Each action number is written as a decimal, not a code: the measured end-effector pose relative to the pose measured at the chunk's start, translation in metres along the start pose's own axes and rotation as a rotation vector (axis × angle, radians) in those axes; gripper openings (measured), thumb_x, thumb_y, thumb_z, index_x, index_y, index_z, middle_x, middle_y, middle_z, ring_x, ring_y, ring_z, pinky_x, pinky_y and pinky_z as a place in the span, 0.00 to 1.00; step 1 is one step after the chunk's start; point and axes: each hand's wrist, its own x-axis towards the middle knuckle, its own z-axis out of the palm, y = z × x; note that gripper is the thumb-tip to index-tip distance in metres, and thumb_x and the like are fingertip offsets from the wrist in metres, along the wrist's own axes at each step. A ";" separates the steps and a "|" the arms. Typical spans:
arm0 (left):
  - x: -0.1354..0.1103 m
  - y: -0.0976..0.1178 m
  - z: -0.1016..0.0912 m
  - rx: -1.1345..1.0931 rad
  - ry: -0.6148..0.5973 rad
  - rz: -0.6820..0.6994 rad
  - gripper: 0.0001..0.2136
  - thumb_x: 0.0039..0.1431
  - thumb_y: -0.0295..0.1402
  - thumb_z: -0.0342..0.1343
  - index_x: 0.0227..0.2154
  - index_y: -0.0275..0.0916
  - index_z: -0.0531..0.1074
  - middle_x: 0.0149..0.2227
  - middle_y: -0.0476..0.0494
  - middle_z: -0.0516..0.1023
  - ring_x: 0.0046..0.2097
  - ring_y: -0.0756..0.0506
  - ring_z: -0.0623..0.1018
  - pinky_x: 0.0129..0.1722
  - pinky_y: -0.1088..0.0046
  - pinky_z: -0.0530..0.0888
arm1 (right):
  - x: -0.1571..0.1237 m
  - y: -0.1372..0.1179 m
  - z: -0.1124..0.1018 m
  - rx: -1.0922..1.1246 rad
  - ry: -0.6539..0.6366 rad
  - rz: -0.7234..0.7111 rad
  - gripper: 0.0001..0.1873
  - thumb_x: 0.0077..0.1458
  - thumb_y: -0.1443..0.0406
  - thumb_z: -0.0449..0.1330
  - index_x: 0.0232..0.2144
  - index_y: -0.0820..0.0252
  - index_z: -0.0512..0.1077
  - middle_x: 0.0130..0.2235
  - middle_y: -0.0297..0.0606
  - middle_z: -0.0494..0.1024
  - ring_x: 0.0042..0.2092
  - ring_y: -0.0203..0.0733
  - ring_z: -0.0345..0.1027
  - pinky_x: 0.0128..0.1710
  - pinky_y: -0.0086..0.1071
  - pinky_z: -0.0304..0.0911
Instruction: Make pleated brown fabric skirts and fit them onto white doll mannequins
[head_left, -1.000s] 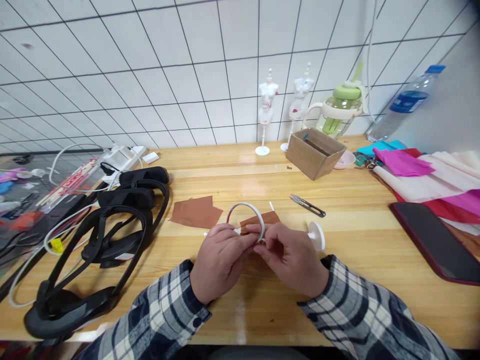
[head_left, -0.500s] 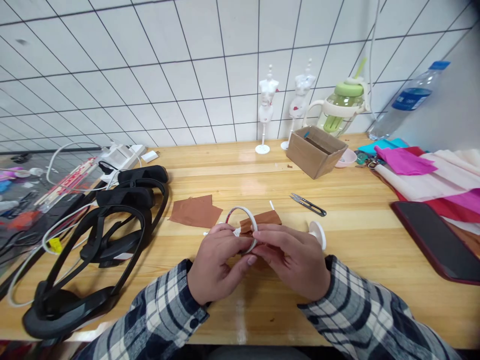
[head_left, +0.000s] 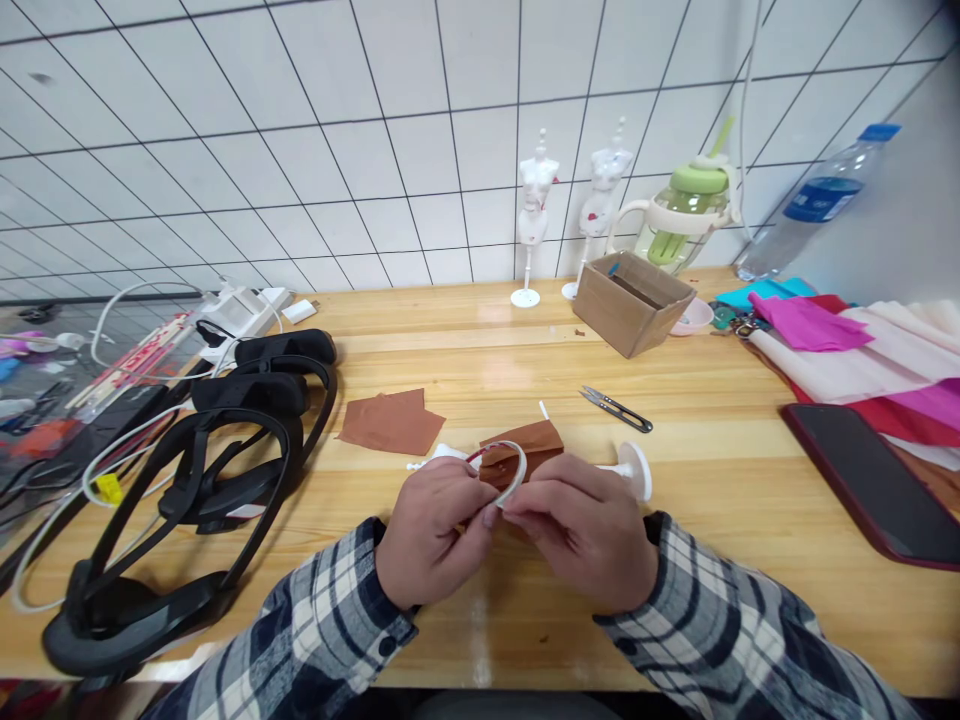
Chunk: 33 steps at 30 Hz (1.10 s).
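Both hands hold a narrow white tape roll, a thin ring with red on its inner side, low above the table. My left hand pinches its near left edge. From the other side, the fingertips of my right hand are pinched at the ring's near edge. Behind and under them lies a small white mannequin on its side, its round base to the right. A folded brown cloth piece lies across its middle, partly hidden by the hands. Another brown cloth piece rests flat at left.
Thread snips lie beyond my right hand. Two upright mannequins, a cardboard box and a green-lidded jug stand at the back. Black headsets and cables are left; a phone and coloured cloths are right.
The tape roll has tipped over from nearly upright to a flatter tilt. My right fingers have drawn down to its near edge, uncovering more of the brown cloth and the mannequin.
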 end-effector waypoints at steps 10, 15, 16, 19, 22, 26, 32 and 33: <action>-0.003 -0.065 -0.042 0.193 0.412 -0.493 0.12 0.62 0.40 0.51 0.35 0.41 0.77 0.34 0.45 0.77 0.40 0.43 0.75 0.46 0.63 0.70 | 0.002 0.004 -0.011 -0.036 0.092 0.057 0.04 0.58 0.69 0.60 0.34 0.56 0.74 0.32 0.35 0.75 0.32 0.34 0.70 0.31 0.29 0.68; -0.010 -0.107 -0.051 0.472 -0.057 -0.557 0.15 0.60 0.42 0.52 0.42 0.40 0.77 0.43 0.40 0.78 0.47 0.37 0.75 0.49 0.58 0.69 | 0.004 0.012 -0.004 -0.004 0.020 0.070 0.04 0.59 0.68 0.58 0.34 0.57 0.74 0.31 0.35 0.75 0.31 0.34 0.69 0.31 0.29 0.69; -0.009 -0.105 -0.048 0.495 -0.047 -0.579 0.16 0.58 0.43 0.55 0.44 0.39 0.75 0.43 0.38 0.78 0.46 0.37 0.75 0.48 0.58 0.69 | 0.005 0.011 -0.004 -0.005 0.008 0.070 0.04 0.59 0.68 0.58 0.34 0.57 0.74 0.31 0.35 0.75 0.31 0.34 0.69 0.32 0.29 0.69; -0.003 -0.082 -0.037 0.444 0.129 -0.546 0.14 0.60 0.43 0.54 0.41 0.38 0.73 0.42 0.39 0.77 0.46 0.38 0.74 0.49 0.58 0.68 | 0.005 0.010 -0.003 -0.002 -0.012 0.091 0.04 0.59 0.68 0.58 0.33 0.57 0.74 0.31 0.35 0.75 0.32 0.35 0.69 0.33 0.29 0.69; 0.004 -0.049 -0.025 0.181 0.104 -0.299 0.12 0.64 0.41 0.49 0.35 0.40 0.73 0.39 0.42 0.77 0.45 0.42 0.74 0.49 0.62 0.68 | 0.004 0.009 -0.002 0.028 -0.016 0.109 0.04 0.58 0.69 0.58 0.33 0.57 0.73 0.31 0.34 0.75 0.32 0.34 0.69 0.32 0.28 0.68; 0.006 -0.021 -0.010 -0.024 -0.041 -0.034 0.09 0.63 0.38 0.51 0.37 0.39 0.73 0.36 0.43 0.77 0.41 0.44 0.74 0.52 0.59 0.66 | 0.002 0.009 0.002 0.050 -0.046 0.104 0.04 0.58 0.69 0.59 0.34 0.57 0.72 0.32 0.35 0.75 0.32 0.35 0.69 0.32 0.29 0.67; 0.004 -0.018 -0.003 0.014 -0.011 0.059 0.06 0.61 0.27 0.52 0.35 0.40 0.73 0.34 0.45 0.77 0.38 0.47 0.73 0.52 0.58 0.67 | 0.001 0.006 0.004 0.100 -0.049 0.142 0.03 0.56 0.70 0.59 0.33 0.58 0.72 0.31 0.34 0.74 0.32 0.35 0.68 0.31 0.29 0.64; 0.004 -0.018 -0.003 0.017 0.002 0.086 0.05 0.60 0.27 0.52 0.35 0.40 0.73 0.33 0.45 0.77 0.37 0.47 0.73 0.51 0.59 0.68 | 0.001 0.006 0.004 0.113 -0.049 0.158 0.03 0.56 0.70 0.60 0.33 0.58 0.73 0.31 0.34 0.74 0.31 0.34 0.67 0.30 0.28 0.64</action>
